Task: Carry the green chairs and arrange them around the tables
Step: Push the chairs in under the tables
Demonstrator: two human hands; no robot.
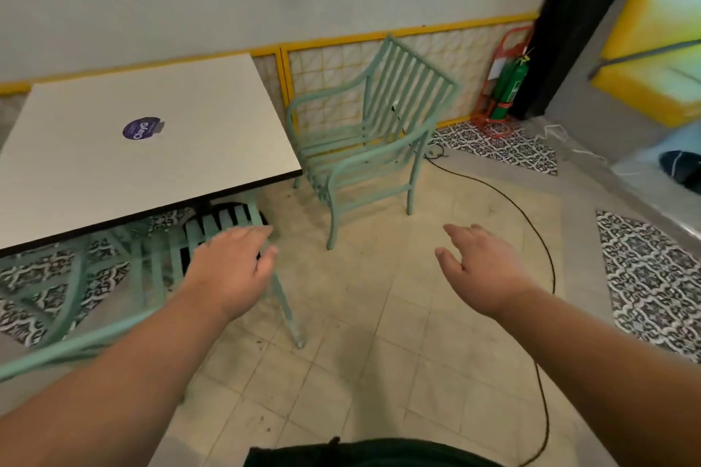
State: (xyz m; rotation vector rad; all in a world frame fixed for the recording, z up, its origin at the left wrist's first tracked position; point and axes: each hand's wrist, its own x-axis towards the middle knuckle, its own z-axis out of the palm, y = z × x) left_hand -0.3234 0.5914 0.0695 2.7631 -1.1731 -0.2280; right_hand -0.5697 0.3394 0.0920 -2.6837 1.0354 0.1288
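A white square table with a purple round sticker stands at the left. One green slatted metal chair stands at the table's right side, facing it, near the wall. A second green chair is pushed partly under the table's near edge, and my left arm crosses over it. My left hand hovers over this chair's slatted seat with fingers spread, holding nothing. My right hand is out over the bare floor, open and apart from both chairs.
A black cable loops across the beige floor tiles at the right. A green fire extinguisher in a red stand sits in the far corner. Patterned floor tiles lie at the right, and a yellow-trimmed wall runs behind.
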